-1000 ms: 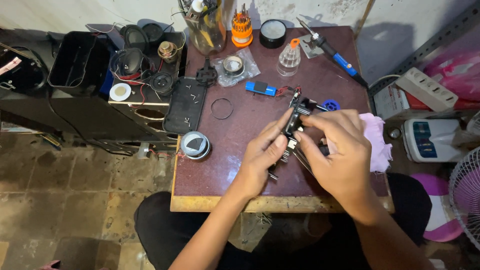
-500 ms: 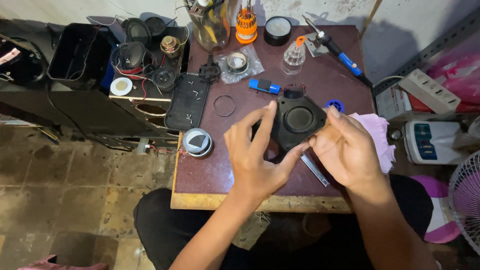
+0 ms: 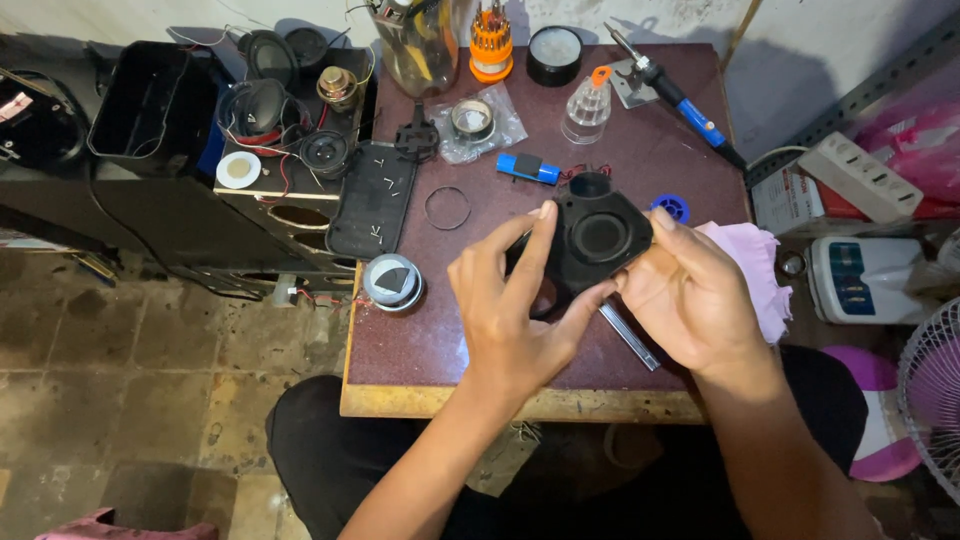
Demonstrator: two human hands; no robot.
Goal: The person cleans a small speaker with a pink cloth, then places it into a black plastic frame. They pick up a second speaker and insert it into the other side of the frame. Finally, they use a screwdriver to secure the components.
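Both hands hold a black, roughly triangular speaker unit [image 3: 596,238] with a round cone, face up above the dark red table [image 3: 420,350]. My left hand [image 3: 515,315] grips its left and lower edge with thumb and fingers. My right hand [image 3: 690,295] holds its right edge. Thin red wires [image 3: 585,171] show at the speaker's far side. A metal strip tool [image 3: 630,337] lies on the table under my hands.
On the table: a blue-handled soldering iron [image 3: 680,95], blue-and-black small part [image 3: 528,167], thin ring [image 3: 447,208], round tin [image 3: 392,282], black tray with screws [image 3: 372,200], pink cloth [image 3: 760,275], clear bottle [image 3: 588,105]. Loose speakers [image 3: 270,110] sit at the left; a fan [image 3: 935,390] at the right.
A second ago my hands held a small metal-and-black assembly low over the table. The black speaker unit then came face up and I hold it slightly higher and farther right.
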